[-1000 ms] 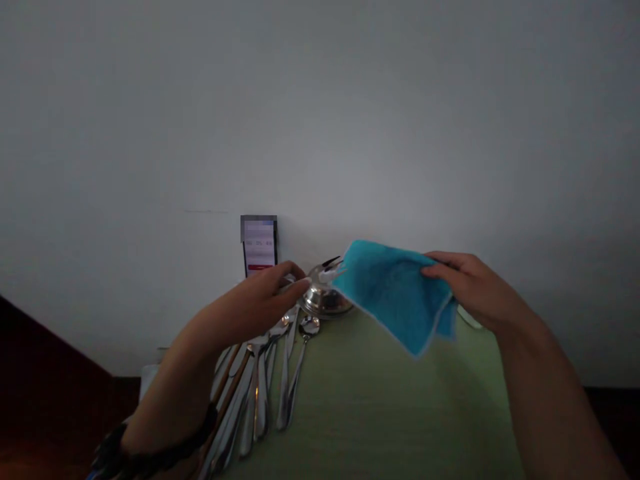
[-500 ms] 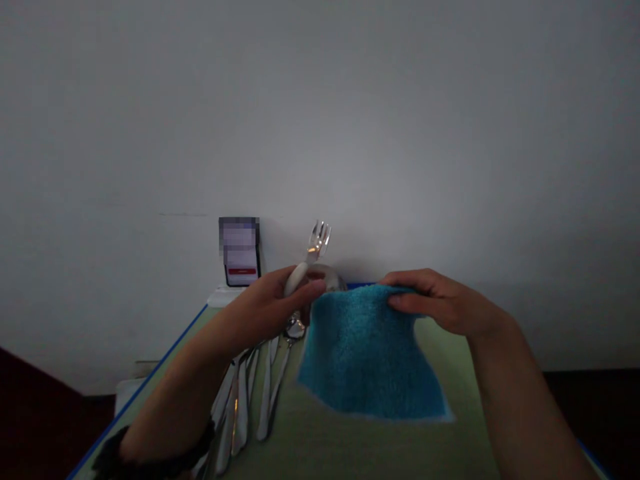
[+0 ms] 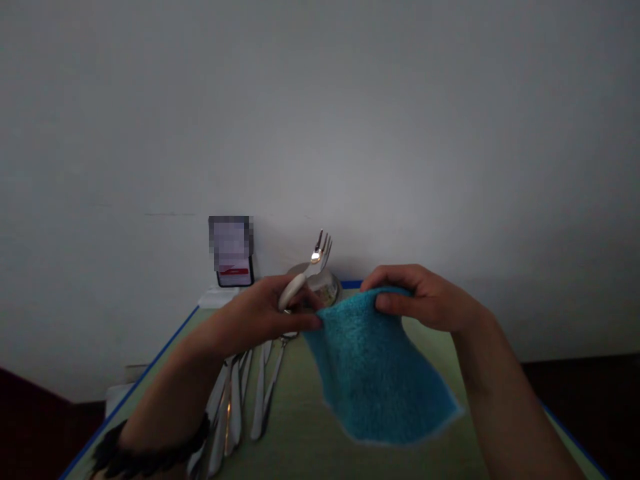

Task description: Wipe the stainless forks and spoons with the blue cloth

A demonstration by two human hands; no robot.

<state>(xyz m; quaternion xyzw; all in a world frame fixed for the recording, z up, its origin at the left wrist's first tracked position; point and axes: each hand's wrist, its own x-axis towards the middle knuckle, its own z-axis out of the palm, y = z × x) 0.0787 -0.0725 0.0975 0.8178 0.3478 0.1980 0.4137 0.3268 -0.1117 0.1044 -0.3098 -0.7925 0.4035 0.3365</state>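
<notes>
My left hand (image 3: pixel 267 313) is closed round the white handle of a small fork (image 3: pixel 311 265), whose metal tines point up and away; its fingertips also pinch the near corner of a blue cloth (image 3: pixel 380 373). My right hand (image 3: pixel 425 299) grips the cloth's top edge, thumb underneath. The cloth hangs down between both hands over the green table (image 3: pixel 310 440). Under my left forearm lies a row of several spoons and other cutlery (image 3: pixel 250 393).
A shiny metal bowl (image 3: pixel 327 285) stands at the table's far edge behind the fork. A phone (image 3: pixel 233 252) leans upright against the white wall at the far left. The table has a blue border; dark floor lies on both sides.
The fork was lifted from the bowl and stood up in my left hand. The cloth dropped from held up to hanging, and my left fingers now touch its corner.
</notes>
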